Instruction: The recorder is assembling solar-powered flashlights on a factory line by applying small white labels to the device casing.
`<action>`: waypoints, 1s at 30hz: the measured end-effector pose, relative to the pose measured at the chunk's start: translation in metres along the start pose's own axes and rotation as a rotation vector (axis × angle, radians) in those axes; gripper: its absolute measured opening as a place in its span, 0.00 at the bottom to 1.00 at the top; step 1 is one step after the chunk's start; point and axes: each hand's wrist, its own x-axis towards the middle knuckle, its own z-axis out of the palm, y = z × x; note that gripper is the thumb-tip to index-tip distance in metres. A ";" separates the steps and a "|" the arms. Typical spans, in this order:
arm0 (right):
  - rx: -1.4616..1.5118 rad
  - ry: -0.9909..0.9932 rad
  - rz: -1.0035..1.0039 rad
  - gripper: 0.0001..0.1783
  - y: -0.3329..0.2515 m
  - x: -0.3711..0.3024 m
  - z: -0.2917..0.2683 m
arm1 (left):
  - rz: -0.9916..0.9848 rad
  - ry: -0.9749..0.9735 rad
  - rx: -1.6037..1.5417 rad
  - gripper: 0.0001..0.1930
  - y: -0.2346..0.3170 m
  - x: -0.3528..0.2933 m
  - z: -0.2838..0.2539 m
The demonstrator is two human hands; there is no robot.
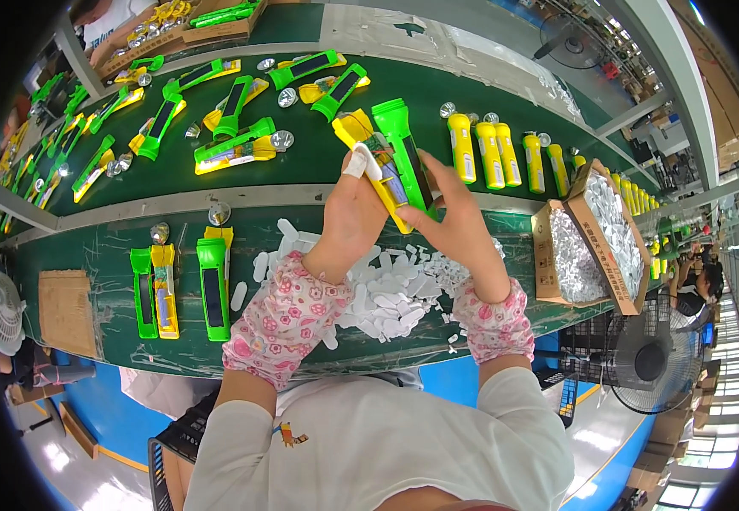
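Above the near bench I hold the two halves of a flashlight casing side by side. My left hand [354, 209] is closed around the yellow casing half [355, 128], which has a battery and wiring inside. A white wrap covers the tip of its thumb, with a white oval shape beside it. My right hand [461, 226] grips the green casing half [393, 117], which carries a dark panel. Below my hands lies a pile of white oval plastic pieces [386, 307]. To the left on the bench are an opened flashlight [163, 289] and another green-and-yellow flashlight [213, 289].
Opened green-and-yellow flashlights [235, 106] and round silver reflectors [282, 140] lie on the green belt [318, 166] beyond. Yellow flashlights [490, 153] stand at right. Cardboard boxes [612, 247] of small pale parts rest at the bench's right end, near a fan [650, 362].
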 end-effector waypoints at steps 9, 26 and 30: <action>0.216 -0.016 -0.061 0.20 0.016 0.020 0.017 | 0.076 0.239 0.123 0.14 0.006 -0.001 0.005; 0.037 0.149 -0.175 0.20 0.001 0.008 0.052 | 0.165 0.426 0.277 0.08 0.004 0.002 -0.002; 0.053 0.096 -0.103 0.22 -0.001 0.001 0.055 | 0.139 0.250 0.120 0.12 0.004 0.000 -0.017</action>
